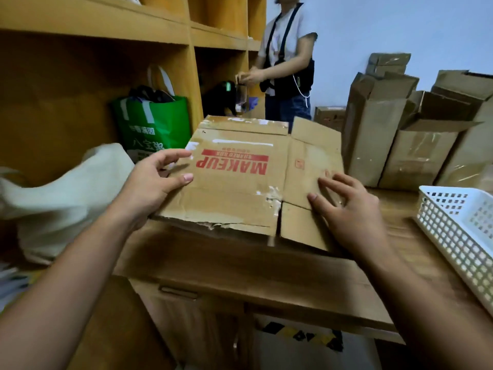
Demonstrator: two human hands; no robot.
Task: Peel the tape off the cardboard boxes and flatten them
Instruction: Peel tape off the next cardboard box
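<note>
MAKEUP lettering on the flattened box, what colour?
Red lettering on the brown flattened box, best in the head view.

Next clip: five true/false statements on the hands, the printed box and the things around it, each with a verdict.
1. The box with the red print is flattened. True.
2. The left hand holds a strip of tape clear of the box. False: no strip is in it; its thumb and fingers touch the box's left edge.
3. The right hand rests on the box with fingers spread. True.
4. The white basket stands left of the box. False: it stands to the right.
5. A green bag sits in the shelf to the left. True.
</note>
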